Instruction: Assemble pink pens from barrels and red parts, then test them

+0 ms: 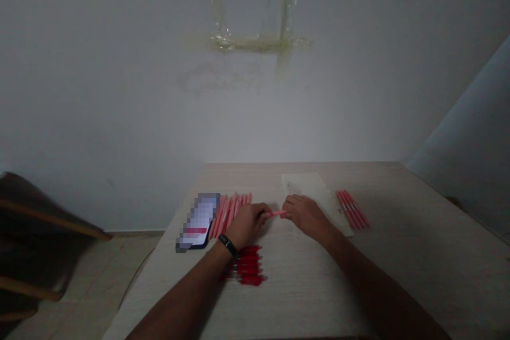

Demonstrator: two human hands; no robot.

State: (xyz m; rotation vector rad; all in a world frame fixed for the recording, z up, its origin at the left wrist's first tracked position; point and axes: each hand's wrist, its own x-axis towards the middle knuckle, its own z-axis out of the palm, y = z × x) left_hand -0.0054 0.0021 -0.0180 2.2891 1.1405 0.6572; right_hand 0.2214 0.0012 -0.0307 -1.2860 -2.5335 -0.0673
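A pink pen (276,213) is held level between my two hands, just above the table. My left hand (247,222), with a black band at the wrist, pinches its left end. The fingers of my right hand (303,213) close around the right end. Beside my left hand lies a row of pink pens (230,213), partly covered by that hand. Several red clicker pens (251,266) are stacked side by side nearer to me, partly hidden behind my left forearm. A sheet of paper (326,199) lies under and beyond my right hand.
A phone (198,220) with a lit, blurred screen rests left of the pink pens. To the right, several pink-red pens (353,209) lie together beside the paper. The pale wooden table (303,287) meets a wall with peeling tape (255,43). A dark chair (32,234) stands at left.
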